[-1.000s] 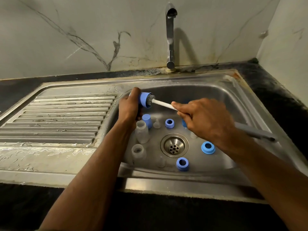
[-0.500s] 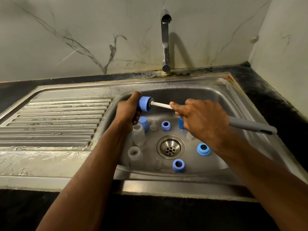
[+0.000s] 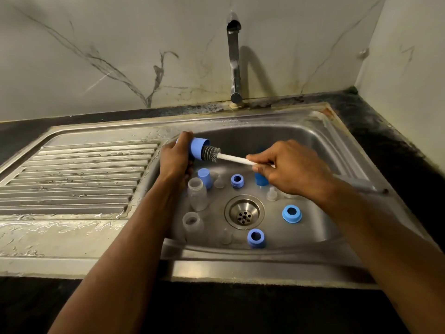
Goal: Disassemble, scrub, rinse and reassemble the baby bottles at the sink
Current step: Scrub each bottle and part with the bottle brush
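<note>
The left hand grips a blue cap above the sink, mouth facing right. The right hand pinches the brush, lying nearly level, bristles half inside the cap. Below stand bottles and blue rings around the drain.

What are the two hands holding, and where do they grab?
The left hand grips the blue cap around its closed end. The right hand pinches the brush on its white stem, behind the bristles.

Left hand: at 10 o'clock of the round steel drain, grips a blue plastic cap.
Right hand: at 1 o'clock, pinches a white-handled grey bristle brush, bristles partly inside the cap.
Stainless steel sink basin: holds blue rings, clear bottles.
</note>
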